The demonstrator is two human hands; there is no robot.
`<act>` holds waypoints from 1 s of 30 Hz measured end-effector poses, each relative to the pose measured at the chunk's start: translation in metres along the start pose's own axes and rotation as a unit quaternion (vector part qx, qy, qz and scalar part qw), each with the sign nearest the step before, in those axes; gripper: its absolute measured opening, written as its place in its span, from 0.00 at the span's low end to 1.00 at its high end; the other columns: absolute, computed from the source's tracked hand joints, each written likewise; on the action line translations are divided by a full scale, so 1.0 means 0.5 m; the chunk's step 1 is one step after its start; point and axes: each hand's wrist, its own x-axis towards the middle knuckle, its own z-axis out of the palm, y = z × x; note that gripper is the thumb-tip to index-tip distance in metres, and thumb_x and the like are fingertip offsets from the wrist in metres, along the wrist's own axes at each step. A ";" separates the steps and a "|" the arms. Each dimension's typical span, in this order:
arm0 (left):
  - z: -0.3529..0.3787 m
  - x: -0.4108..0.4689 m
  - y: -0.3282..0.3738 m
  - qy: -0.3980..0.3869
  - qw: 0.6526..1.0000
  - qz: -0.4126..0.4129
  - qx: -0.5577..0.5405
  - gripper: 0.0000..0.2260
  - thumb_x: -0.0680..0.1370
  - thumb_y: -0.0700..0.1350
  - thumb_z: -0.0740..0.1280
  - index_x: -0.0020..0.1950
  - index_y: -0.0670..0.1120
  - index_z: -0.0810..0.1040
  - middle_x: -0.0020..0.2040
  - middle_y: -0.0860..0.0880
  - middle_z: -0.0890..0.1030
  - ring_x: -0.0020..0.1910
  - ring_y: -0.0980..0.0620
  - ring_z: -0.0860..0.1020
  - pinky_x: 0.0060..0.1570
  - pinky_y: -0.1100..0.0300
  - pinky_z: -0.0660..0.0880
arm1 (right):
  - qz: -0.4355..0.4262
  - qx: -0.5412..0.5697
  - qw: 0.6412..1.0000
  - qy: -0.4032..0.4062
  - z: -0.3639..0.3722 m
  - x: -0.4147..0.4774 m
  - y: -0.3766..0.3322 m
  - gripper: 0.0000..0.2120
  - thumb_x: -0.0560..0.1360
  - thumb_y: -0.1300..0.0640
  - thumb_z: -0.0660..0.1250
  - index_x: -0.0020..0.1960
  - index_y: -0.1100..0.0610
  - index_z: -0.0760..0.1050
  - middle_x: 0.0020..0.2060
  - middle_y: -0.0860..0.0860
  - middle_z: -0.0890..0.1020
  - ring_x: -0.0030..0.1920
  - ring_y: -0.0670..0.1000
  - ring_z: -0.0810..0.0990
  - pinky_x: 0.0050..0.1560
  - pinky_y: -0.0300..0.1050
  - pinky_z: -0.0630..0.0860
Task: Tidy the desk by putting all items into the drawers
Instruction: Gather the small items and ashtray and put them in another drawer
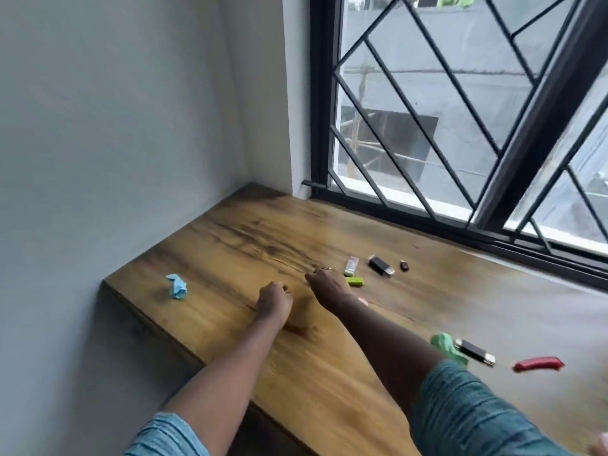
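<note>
Both hands are at mid-frame over the wooden bench (230,232), fingers curled; whether the left hand (274,297) or the right hand (329,286) grips anything cannot be told. A lime bar (356,281) lies across the frame just right of the right hand, its left end hidden. Beyond it, a black stick (381,265) slants toward lower right. A blue paper wad (176,286) lies well left. The red piece (538,363) at lower right is blurred.

Scanning the desk (250,232) from the left wall (98,133): passing a crumpled wad (177,286) near that end, then left hand (274,299) and right hand (327,286) together mid-desk. Spotting a short bar (356,281) just right of them, a packet (351,265) behind it, a flash drive (381,266) and cap (404,265) further right. Nearer front, finding a cloth (449,347) beside a second drive (474,351), a clip (538,363) beyond.
</note>
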 end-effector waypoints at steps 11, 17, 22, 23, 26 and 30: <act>-0.006 0.063 -0.023 -0.017 1.000 -0.009 0.014 0.14 0.79 0.44 0.64 0.64 0.45 0.78 0.62 0.44 0.79 0.61 0.45 0.77 0.58 0.56 0.74 | -0.077 -0.104 0.992 -0.003 0.054 0.034 -0.012 0.10 0.79 0.63 0.58 0.54 0.62 0.76 0.49 0.59 0.81 0.51 0.60 0.81 0.56 0.55 0.76; -0.011 0.035 -0.017 -0.028 0.999 0.033 -0.018 0.14 0.80 0.43 0.63 0.65 0.45 0.77 0.62 0.44 0.79 0.60 0.45 0.78 0.58 0.55 0.76 | -0.067 -0.049 0.993 0.083 0.033 -0.015 -0.040 0.08 0.72 0.65 0.68 0.52 0.62 0.77 0.41 0.58 0.81 0.40 0.58 0.82 0.40 0.49 0.78; 0.038 -0.051 0.035 -0.021 0.986 0.158 -0.041 0.14 0.80 0.41 0.63 0.65 0.45 0.76 0.60 0.44 0.81 0.58 0.46 0.79 0.56 0.55 0.77 | 0.057 0.018 0.987 0.147 0.013 -0.114 -0.015 0.12 0.76 0.66 0.62 0.60 0.60 0.72 0.50 0.60 0.81 0.46 0.60 0.82 0.42 0.51 0.79; 0.050 -0.075 0.050 -0.023 0.982 0.182 -0.052 0.14 0.80 0.41 0.63 0.65 0.45 0.77 0.59 0.44 0.81 0.58 0.46 0.79 0.55 0.56 0.77 | 0.093 0.038 0.981 0.166 0.009 -0.140 -0.004 0.14 0.76 0.67 0.61 0.61 0.60 0.72 0.51 0.61 0.81 0.46 0.62 0.82 0.41 0.53 0.79; 0.099 -0.159 0.098 -0.069 0.958 0.267 -0.072 0.13 0.80 0.42 0.63 0.63 0.46 0.78 0.57 0.45 0.82 0.55 0.47 0.80 0.54 0.56 0.77 | 0.221 0.072 0.949 0.213 -0.005 -0.240 0.024 0.14 0.77 0.66 0.59 0.62 0.59 0.72 0.51 0.60 0.81 0.46 0.63 0.81 0.42 0.55 0.78; 0.158 -0.267 0.158 -0.124 0.924 0.347 -0.102 0.12 0.80 0.41 0.61 0.61 0.44 0.79 0.55 0.43 0.82 0.54 0.46 0.80 0.54 0.55 0.77 | 0.331 0.110 0.900 0.261 -0.026 -0.370 0.074 0.10 0.77 0.64 0.61 0.56 0.62 0.76 0.48 0.62 0.82 0.47 0.62 0.82 0.44 0.51 0.77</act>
